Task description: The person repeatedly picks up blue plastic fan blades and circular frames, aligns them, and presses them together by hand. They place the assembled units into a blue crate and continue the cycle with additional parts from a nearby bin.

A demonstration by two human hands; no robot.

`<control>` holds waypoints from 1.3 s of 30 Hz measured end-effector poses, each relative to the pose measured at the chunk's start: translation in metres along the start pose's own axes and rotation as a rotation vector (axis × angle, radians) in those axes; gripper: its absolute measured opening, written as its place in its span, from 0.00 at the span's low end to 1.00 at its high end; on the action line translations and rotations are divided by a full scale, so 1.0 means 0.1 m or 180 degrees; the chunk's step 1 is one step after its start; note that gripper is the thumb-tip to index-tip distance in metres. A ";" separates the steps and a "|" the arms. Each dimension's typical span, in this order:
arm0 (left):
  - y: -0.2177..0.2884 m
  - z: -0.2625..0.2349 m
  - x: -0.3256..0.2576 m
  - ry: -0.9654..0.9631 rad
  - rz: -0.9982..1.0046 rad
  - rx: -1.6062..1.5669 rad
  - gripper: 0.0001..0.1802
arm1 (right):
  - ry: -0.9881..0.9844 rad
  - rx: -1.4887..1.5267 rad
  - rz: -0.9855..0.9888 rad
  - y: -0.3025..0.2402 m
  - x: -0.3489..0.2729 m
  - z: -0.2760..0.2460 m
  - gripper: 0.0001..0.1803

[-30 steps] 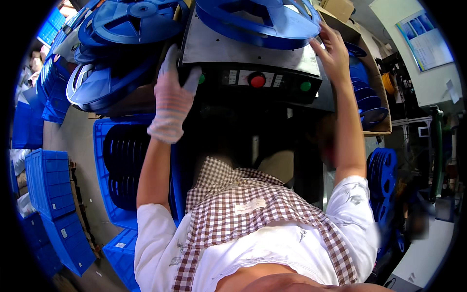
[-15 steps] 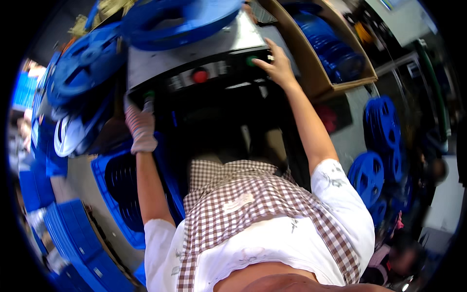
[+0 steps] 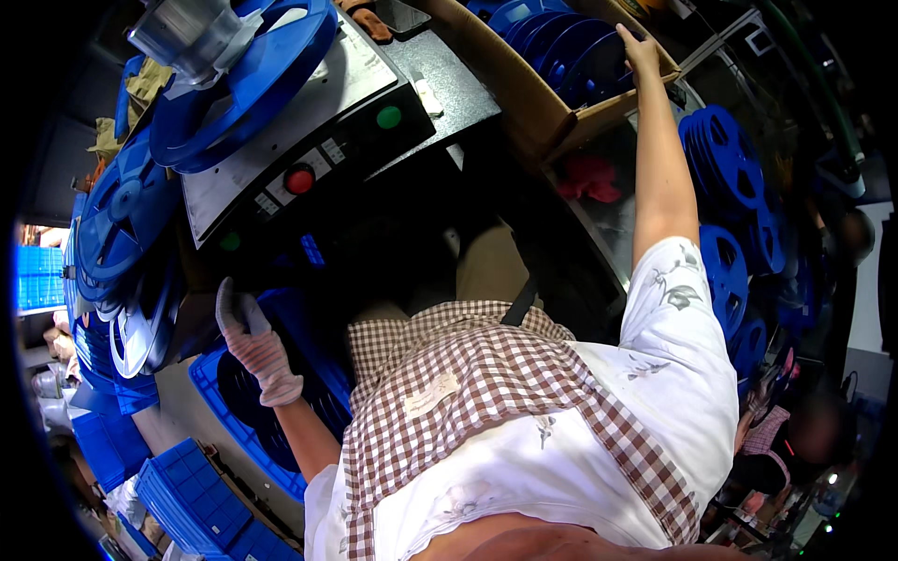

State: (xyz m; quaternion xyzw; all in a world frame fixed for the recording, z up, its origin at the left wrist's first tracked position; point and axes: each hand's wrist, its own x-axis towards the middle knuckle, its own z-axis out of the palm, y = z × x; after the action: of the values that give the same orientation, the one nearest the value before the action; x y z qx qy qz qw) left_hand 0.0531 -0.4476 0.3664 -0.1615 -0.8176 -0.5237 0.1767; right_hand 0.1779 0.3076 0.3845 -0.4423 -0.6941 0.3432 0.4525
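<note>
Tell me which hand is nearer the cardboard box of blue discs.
Right. The right hand is at the rim of the cardboard box; the left hand, gloved, is well away to its left.

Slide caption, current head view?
Bare right hand at a cardboard box of blue reels; gloved left hand, open, near a blue crate.

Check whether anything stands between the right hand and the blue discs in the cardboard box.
Nothing visible does: the right hand appears over the near rim of the open-topped cardboard box, close beside the blue discs.
</note>
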 end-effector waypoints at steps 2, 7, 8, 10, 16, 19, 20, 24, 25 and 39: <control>0.05 0.02 -0.11 -0.0077 -0.0060 -0.0182 0.19 | -0.0100 0.0260 0.0627 0.06 -0.03 0.13 0.55; 0.32 0.18 -0.18 -0.0593 0.0222 -0.0148 0.19 | -0.0563 0.1200 -0.0523 -0.23 -0.11 0.21 0.50; 0.43 0.26 -0.19 -0.0779 0.0089 -0.0382 0.21 | -0.0720 0.1537 -0.0959 -0.44 -0.18 0.20 0.49; 0.70 0.54 -0.15 -0.1047 -0.0068 -0.0951 0.26 | -0.0479 0.1552 -0.1581 -1.31 -0.71 0.20 0.42; 1.81 1.54 0.26 -0.1746 0.0936 -0.1495 0.43 | -0.0387 0.1126 -0.2548 -3.01 -1.96 -0.12 0.47; 1.78 1.81 0.36 -0.2145 0.0714 -0.2111 0.35 | -0.1778 0.1634 -0.2185 -3.36 -2.51 -0.06 0.44; 1.52 1.69 0.35 -0.2067 0.0157 -0.2552 0.30 | -0.1956 0.1406 -0.2713 -3.32 -2.67 0.11 0.43; 1.22 1.62 0.32 -0.1467 -0.0828 -0.3387 0.18 | -0.1296 0.0682 -0.3212 -3.00 -2.66 -0.32 0.33; 1.28 1.51 0.31 -0.1553 -0.1139 -0.3057 0.18 | -0.1460 0.0921 -0.2204 -2.88 -2.73 -0.45 0.31; 1.36 1.14 0.30 -0.1449 -0.2205 -0.4381 0.19 | -0.1628 -0.0662 -0.2632 -2.05 -3.37 -0.10 0.40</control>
State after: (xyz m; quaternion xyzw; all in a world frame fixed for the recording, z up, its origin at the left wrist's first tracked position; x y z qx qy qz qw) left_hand 0.0743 -0.2865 0.4447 -0.0741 -0.3309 -0.8896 -0.3061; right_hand 0.1919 -0.0796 0.4580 -0.0745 -0.9308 0.1614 0.3194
